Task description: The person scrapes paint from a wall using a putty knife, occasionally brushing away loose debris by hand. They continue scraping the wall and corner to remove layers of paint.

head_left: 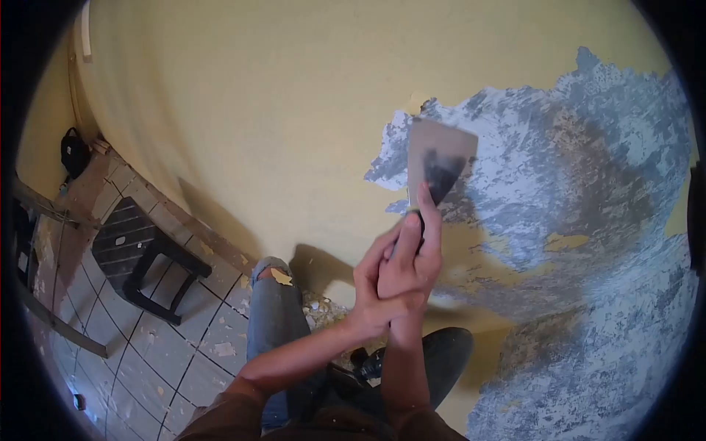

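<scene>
A wide scraper [441,151] with a pale metal blade is up against the wall, at the ragged edge between yellow paint [294,110] and the bare grey-white patch [529,140]. My right hand [415,253] is closed on its dark handle, one finger stretched along toward the blade. Crossing over from the left, my left hand [382,294] wraps round the right hand and wrist from below. The handle is mostly hidden by my fingers.
A dark stool [132,250] stands on the tiled floor [151,342] at the left. A black bag [74,153] lies by the far corner. Paint flakes and debris [323,312] lie near my knees, which are bent close to the wall.
</scene>
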Demonstrator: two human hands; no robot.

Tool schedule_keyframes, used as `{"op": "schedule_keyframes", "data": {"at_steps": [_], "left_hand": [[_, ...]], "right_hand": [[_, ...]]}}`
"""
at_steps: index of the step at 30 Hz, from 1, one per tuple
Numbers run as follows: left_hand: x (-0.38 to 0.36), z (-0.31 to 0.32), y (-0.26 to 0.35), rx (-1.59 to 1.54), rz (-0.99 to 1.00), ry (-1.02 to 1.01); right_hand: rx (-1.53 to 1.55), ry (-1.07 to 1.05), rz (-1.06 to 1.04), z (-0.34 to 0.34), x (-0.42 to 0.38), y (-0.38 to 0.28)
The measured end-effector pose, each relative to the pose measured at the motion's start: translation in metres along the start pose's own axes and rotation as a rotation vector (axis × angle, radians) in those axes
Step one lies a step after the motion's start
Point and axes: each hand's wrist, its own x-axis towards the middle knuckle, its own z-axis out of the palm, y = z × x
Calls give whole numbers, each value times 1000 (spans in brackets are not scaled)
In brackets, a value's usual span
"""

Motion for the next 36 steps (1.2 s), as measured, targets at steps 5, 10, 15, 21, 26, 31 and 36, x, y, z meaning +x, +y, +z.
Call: {"op": "schedule_keyframes", "data": {"at_steps": [5,10,15,21,26,31,36], "left_hand": [[-9,5,28,-201,-134,115],[7,1,23,-184,-74,61],[0,4,33,-222,-79,66],[-17,0,14,-219,-121,80],[-14,4,16,-202,-173,85],[-12,-3,-1,-132,-139,76],[-18,-2,2,-155,-156,72]], "right_hand": [[-13,-46,258,4,-2,-41],[87,-33,248,5,6,-44],[48,-72,285,1,3,-58],[8,-38,256,-1,-12,-34],[-19,-85,284,-4,-5,-50],[-29,-70,187,-3,-7,-37],[-40,-84,252,-4,-10,-43]]}}
